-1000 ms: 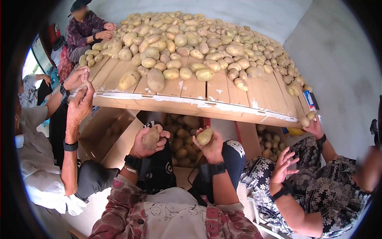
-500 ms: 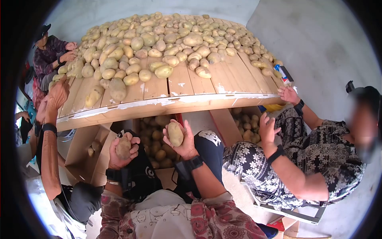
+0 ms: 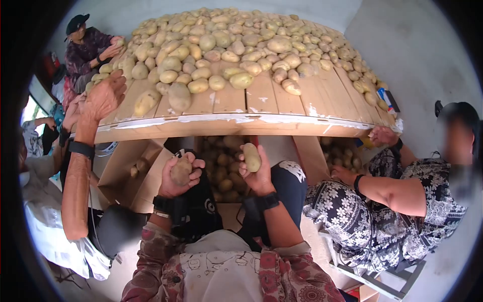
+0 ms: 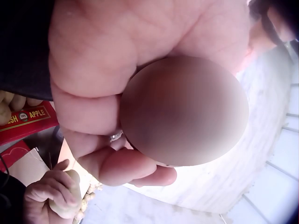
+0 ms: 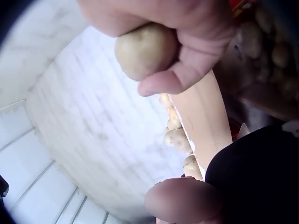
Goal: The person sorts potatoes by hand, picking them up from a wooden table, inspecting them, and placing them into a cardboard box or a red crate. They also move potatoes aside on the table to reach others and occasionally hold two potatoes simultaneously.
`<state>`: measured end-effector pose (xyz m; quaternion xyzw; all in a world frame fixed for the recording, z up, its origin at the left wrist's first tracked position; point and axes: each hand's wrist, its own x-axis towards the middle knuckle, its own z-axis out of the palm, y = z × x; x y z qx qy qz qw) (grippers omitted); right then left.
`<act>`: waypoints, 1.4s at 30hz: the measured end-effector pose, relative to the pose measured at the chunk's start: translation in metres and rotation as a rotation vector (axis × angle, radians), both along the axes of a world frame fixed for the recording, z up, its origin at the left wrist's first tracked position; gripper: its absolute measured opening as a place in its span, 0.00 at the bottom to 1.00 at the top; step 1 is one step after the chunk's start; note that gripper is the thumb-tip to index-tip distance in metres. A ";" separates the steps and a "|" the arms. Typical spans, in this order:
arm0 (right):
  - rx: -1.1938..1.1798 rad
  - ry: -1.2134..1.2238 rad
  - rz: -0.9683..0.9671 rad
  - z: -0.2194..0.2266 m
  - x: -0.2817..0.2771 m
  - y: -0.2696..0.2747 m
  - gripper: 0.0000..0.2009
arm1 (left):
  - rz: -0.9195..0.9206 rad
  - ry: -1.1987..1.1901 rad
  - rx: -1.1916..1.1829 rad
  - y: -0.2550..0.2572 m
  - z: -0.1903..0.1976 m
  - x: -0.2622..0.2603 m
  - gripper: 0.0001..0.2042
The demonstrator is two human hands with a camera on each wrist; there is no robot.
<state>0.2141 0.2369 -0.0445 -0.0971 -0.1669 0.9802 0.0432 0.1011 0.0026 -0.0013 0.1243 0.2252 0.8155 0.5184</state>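
Potatoes — one in each hand, held up in front of the lap, just below the table edge. Left hand [image 3: 177, 177] curls its fingers round a brownish potato [image 3: 180, 171]; the left wrist view shows the tuber filling the palm, though blurred. Right hand [image 3: 257, 176] grips a paler, longer potato [image 3: 251, 157] upright, thumb and fingers wrapped about its lower half.

Handling, by judgement: firm, dense and fairly heavy for their size, dry-skinned and not slippery, but liable to bruise if dropped — best held round the middle, as here.

Surroundings: a wooden table [image 3: 261, 100] heaped with potatoes [image 3: 226, 40]; more potatoes lie in a box [image 3: 221, 171] beneath it. Neighbouring people sit on both sides; one hand [image 3: 103, 98] rests near the table's left edge.
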 end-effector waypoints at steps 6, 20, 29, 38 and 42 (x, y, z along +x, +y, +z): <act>0.104 -0.207 -0.314 0.012 -0.003 -0.014 0.12 | -0.012 0.012 0.023 -0.002 0.000 -0.001 0.18; -0.027 -0.036 -0.161 0.008 -0.002 -0.005 0.16 | -0.020 -0.007 0.030 -0.004 -0.005 -0.004 0.17; 0.000 -0.078 -0.107 -0.003 -0.005 -0.003 0.15 | -0.036 -0.004 0.027 -0.001 -0.007 -0.005 0.18; 0.072 -0.019 -0.053 0.008 -0.005 -0.009 0.14 | -0.039 0.013 0.038 -0.005 -0.010 -0.007 0.18; 0.042 -0.041 -0.062 0.007 -0.001 -0.008 0.13 | -0.051 0.041 0.014 -0.003 -0.012 -0.008 0.18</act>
